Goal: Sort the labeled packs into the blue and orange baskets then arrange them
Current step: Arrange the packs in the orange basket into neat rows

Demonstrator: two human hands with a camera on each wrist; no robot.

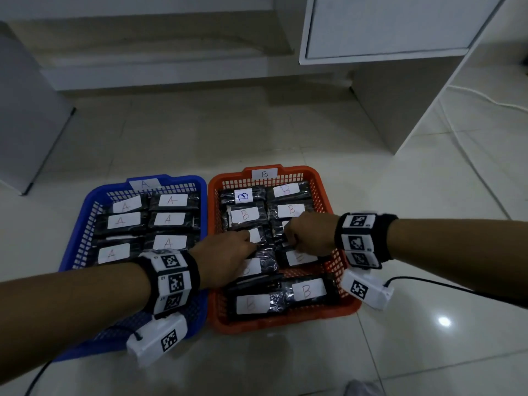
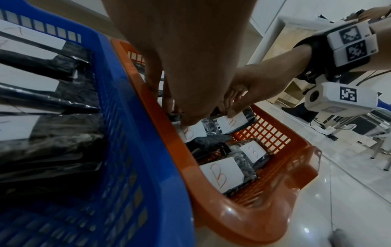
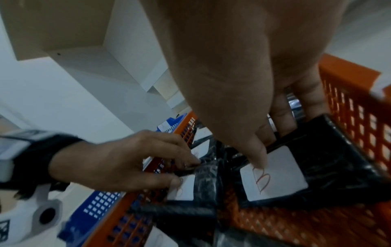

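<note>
A blue basket tagged A holds several black packs labelled A. To its right, the orange basket tagged B holds several black packs labelled B. Both hands reach into the middle of the orange basket. My left hand pinches a B pack in the left column, thumb on its white label and fingers on the black wrap. My right hand grips a B pack in the right column, its thumb on the label's corner and its fingers over the far edge.
The baskets stand side by side, touching, on a glossy tiled floor. A white cabinet hangs over the far right and a grey unit stands at the far left. A white cable runs along the floor on the right.
</note>
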